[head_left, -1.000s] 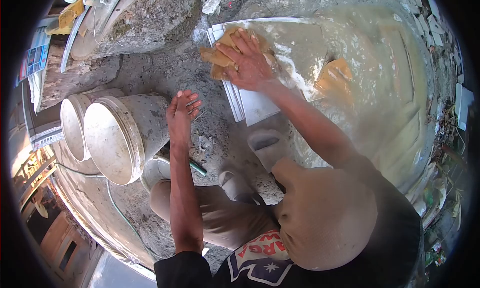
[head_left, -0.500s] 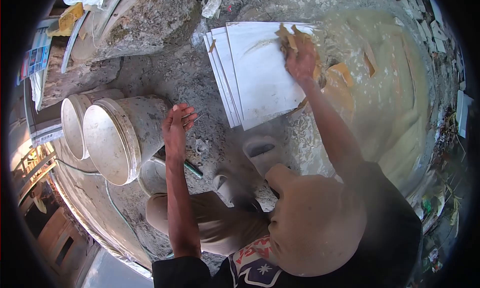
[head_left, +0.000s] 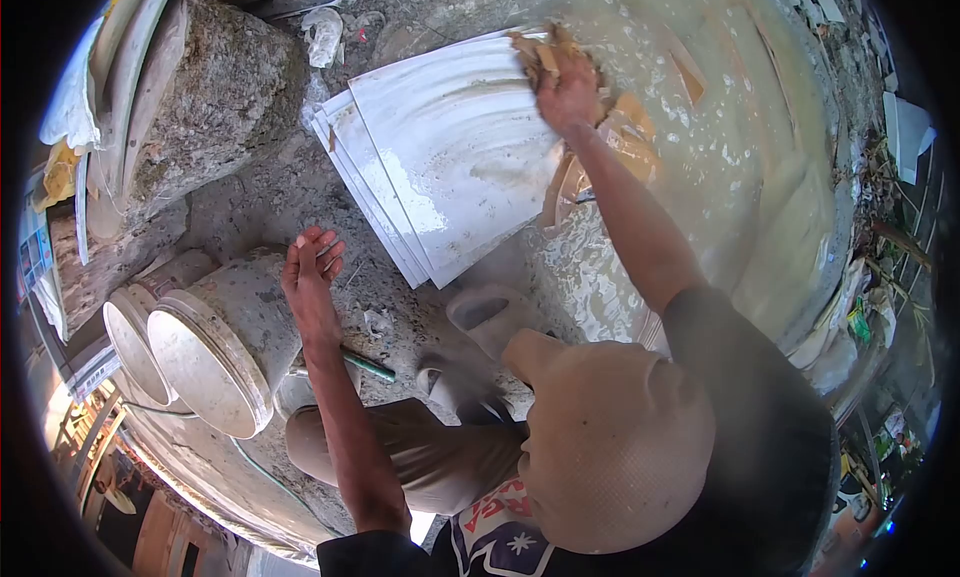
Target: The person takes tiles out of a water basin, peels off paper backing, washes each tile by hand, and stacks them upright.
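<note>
Stacked white panels (head_left: 450, 147) lie fanned at the upper middle, wet and streaked with grey-brown smears. At their far right corner my right hand (head_left: 570, 95) presses a crumpled brown sheet (head_left: 545, 57), fingers bent over it. A torn brown piece (head_left: 632, 142) lies just to the right of the panels, in murky water. My left hand (head_left: 313, 257) hovers over the dirt ground left of the panels, palm partly up, with loosely curled fingers apart and nothing in it.
Two whitish buckets (head_left: 208, 362) lie tipped at the left. A large rough stone block (head_left: 215, 87) stands at the upper left. Muddy water (head_left: 720, 177) spreads over the right side. A green tube (head_left: 368, 365) lies near my left forearm.
My right hand moved from the panels' left edge to their far right corner with the brown sheet. The panels, covered in part before, now show wet streaks. The view has turned and shifted.
</note>
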### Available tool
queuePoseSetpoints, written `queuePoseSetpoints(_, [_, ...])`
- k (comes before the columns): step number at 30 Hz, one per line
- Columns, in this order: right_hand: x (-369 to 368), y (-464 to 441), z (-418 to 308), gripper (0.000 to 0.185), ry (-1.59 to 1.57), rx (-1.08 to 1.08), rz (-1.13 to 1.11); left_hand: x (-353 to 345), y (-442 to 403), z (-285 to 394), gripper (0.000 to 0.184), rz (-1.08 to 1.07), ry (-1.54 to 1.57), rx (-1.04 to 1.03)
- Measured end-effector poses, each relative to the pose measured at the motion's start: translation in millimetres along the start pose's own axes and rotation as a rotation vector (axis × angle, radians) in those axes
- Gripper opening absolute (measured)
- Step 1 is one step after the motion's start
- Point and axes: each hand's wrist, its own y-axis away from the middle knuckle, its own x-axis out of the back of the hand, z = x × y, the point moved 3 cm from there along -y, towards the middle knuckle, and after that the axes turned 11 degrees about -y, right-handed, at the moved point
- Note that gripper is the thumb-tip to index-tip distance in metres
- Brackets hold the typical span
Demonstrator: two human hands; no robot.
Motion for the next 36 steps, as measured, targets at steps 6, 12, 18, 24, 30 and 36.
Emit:
queuePoseSetpoints(6, [45.9,84.9,163.7,0.063,0.100,-0.176,-0.090,-7.6,9.1,-16.1,0.051,0.034,-0.025,0.038])
queuePoseSetpoints(12, [33.0,167.4,-32.1,0.065,-0.043,-0.046,-0.120,-69.6,17.2,-17.4,0.053,0.221,-0.164,-0.259])
queuePoseSetpoints(18, [28.8,180.1,-170.3,0.067,-0.191,0.294,-0.351,-122.7,0.4,39.8,0.055,0.243,-0.333,-0.628])
queuePoseSetpoints(24, [-18.9,117.7,-221.1,0.066,-0.374,0.519,-0.364,-119.6,-30.2,71.8,0.066,0.214,0.067,-0.535])
queuePoseSetpoints(30, [-51.8,8.1,-162.7,0.062,-0.208,0.237,-0.191,-129.6,-13.1,53.4,0.077,0.328,-0.355,-0.395])
queuePoseSetpoints(36, [-29.3,-38.4,-8.2,0.063,-0.037,0.008,-0.089,-149.8,-14.4,33.8,0.087,0.440,-0.490,-0.363])
